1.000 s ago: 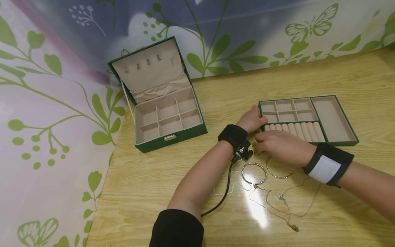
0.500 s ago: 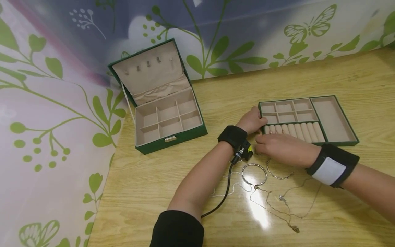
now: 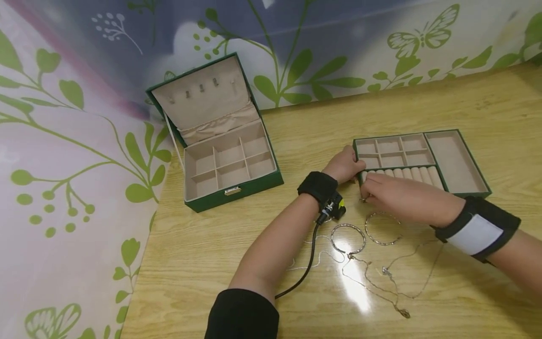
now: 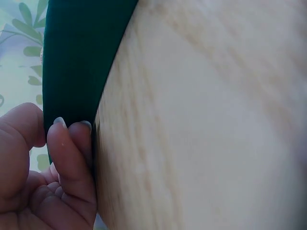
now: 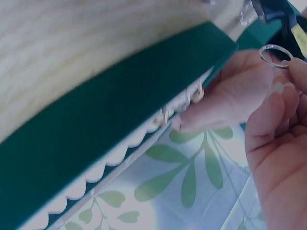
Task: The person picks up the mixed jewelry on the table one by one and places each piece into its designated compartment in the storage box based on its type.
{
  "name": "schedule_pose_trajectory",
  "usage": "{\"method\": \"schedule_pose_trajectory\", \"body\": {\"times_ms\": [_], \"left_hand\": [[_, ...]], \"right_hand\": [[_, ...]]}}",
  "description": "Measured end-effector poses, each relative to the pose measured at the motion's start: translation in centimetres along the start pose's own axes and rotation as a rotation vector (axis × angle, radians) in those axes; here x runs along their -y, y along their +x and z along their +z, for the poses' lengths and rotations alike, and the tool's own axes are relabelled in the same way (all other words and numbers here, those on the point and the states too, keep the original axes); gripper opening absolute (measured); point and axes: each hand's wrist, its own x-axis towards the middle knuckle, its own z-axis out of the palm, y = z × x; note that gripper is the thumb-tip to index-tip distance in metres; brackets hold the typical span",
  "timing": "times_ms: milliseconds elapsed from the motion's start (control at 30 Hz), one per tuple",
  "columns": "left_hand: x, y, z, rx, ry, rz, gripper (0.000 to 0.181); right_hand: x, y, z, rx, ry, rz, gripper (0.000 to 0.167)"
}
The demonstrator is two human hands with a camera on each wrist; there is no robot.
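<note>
At the far left, one green jewelry box [image 3: 258,184] stands on the table [image 3: 178,282] with its single lid [image 3: 199,106] raised. Five hooks [image 3: 202,88] line the lid, six compartments fill the base, and one metal clasp [image 3: 232,191] sits on the front.

Next comes the person's left hand [image 3: 344,165], its grip narrow: thumb and fingers pinch the left end wall of one green tray [image 3: 455,160]. A black band [image 3: 318,187] circles that wrist, carrying one small camera [image 3: 338,207]. By the forearm lies one silver chain [image 3: 319,266], partly hidden. To its right are two bangles [image 3: 364,238], side by side, and at least two thin tangled necklaces [image 3: 403,312].

The right hand [image 3: 402,195] pinches one ring [image 5: 265,59] between thumb and fingertip; the ring is just outside the tray, near its front left corner. At least two seated rings [image 5: 164,116] show among the padded rolls [image 5: 115,155], whose full count the hand hides. Beyond them, the tray has six small squares and one long compartment.
</note>
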Motion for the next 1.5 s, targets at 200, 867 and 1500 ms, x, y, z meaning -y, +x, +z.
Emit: {"method": "schedule_pose_trajectory", "body": {"times_ms": [200, 867, 1500], "left_hand": [[-0.2, 0.0, -0.1, -0.006, 0.03, 0.005, 0.016], [0.0, -0.1, -0.2, 0.011, 0.022, 0.016, 0.016], [0.1, -0.3, -0.1, 0.012, 0.008, 0.039, 0.016]], "right_hand": [[-0.9, -0.8, -1.7, -0.051, 0.01, 0.065, 0.012], [-4.6, -1.9, -3.3, 0.007, 0.342, 0.638, 0.022], [-5.0, -0.9, -1.6, 0.064, 0.608, 0.74, 0.019]]}}
